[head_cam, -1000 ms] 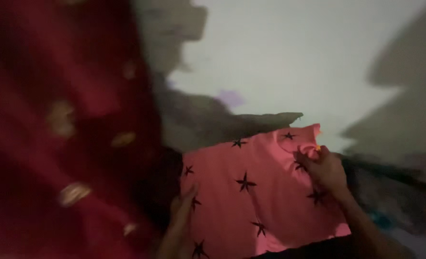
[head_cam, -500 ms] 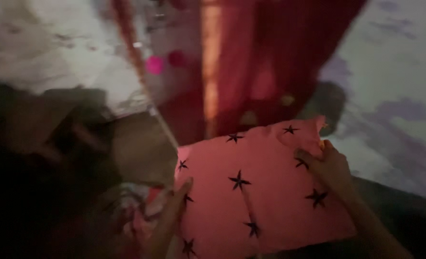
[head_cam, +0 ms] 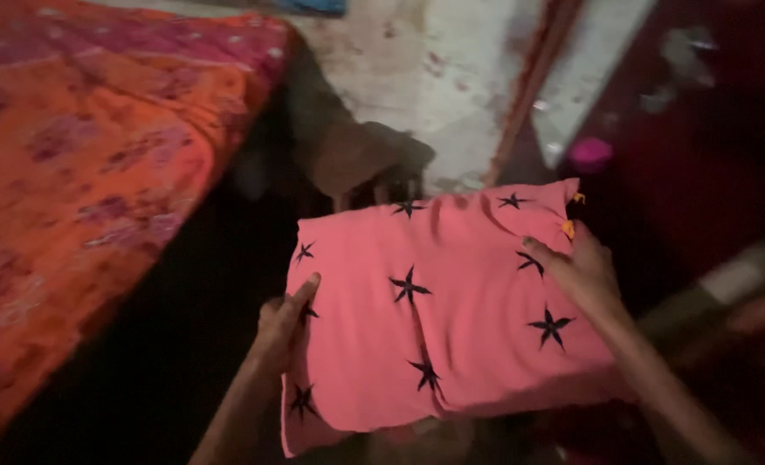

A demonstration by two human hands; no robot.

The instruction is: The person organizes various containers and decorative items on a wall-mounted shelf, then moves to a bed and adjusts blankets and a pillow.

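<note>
Pink star-print pillow (head_cam: 438,319) — left hand (head_cam: 283,323), right hand (head_cam: 582,274) gripping opposite edges.

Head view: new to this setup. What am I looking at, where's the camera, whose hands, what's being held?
There is no machine here. The camera sits on a person's head and looks down, so the two bare arms coming up from the bottom edge are that person's own. The left hand grips the left edge of a pink pillow with black stars, thumb on top. The right hand holds the pillow's upper right part, near a small yellow tag. The pillow is held up between the hands; what lies beneath it is hidden. To the left lies an orange and pink patterned cloth, like a bed cover. Behind is a stained pale wall. The right side is too dark to read.
</note>
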